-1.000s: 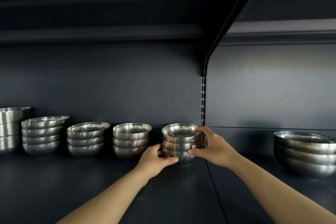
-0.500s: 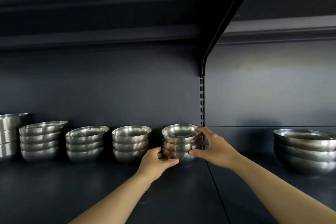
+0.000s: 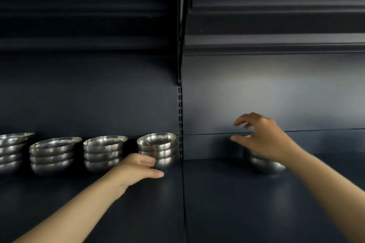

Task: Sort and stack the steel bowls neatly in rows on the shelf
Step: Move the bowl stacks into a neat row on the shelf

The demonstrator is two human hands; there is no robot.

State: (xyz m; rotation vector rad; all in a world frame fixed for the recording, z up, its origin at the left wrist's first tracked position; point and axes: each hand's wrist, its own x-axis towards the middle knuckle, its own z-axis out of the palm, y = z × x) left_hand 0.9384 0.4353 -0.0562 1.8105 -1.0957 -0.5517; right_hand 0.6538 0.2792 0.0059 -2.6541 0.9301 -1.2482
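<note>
Gleaming round steel bowls (image 3: 157, 151), matte dark shelf (image 3: 227, 203).

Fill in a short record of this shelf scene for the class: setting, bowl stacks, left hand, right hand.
setting: dark shelf with slotted upright
bowl stacks: four stacks left of the upright, rightmost stack beside it
left hand: fingers against the rightmost stack's base
right hand: open, blurred, reaching over the separate bowls right of the upright

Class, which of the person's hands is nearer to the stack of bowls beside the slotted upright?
Left. The left hand rests against the stack of bowls at its lower front; the right hand hangs well off to the right, over another stack.
</note>
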